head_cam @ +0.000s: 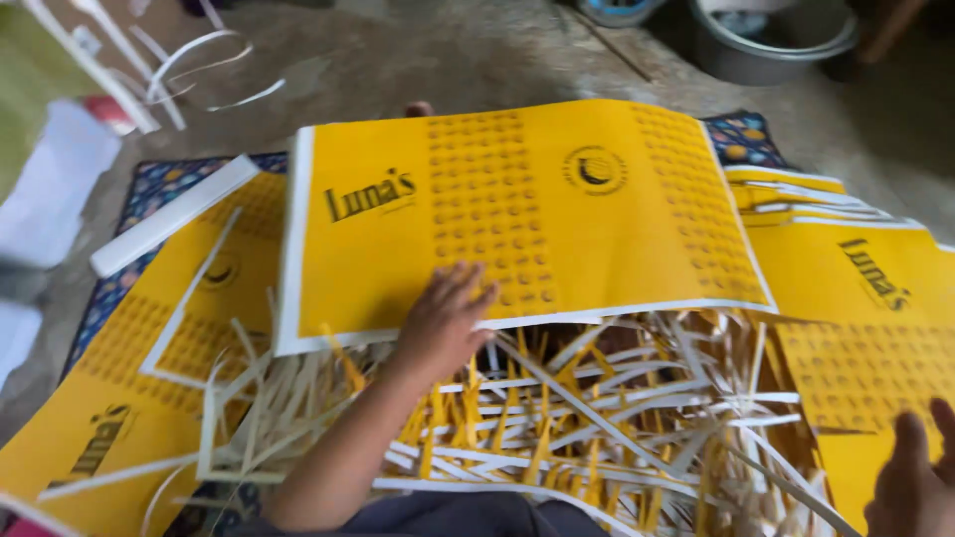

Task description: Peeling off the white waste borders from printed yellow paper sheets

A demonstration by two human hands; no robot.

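My left hand (445, 318) lies flat, fingers spread, on the near edge of a large yellow printed sheet (517, 214) with white borders in the middle of the view. My right hand (915, 477) is at the lower right corner, fingers apart, hovering over another yellow sheet (865, 378) and holding nothing. Between my hands sits a loose heap of white and yellow paper strips (577, 408).
More yellow sheets lie at the left (149, 358) and in a stack at the right (826, 214), all on a patterned blue mat (149, 189). A white strip bundle (169, 214) rests at the left. Metal basins (776, 40) stand on the concrete floor behind.
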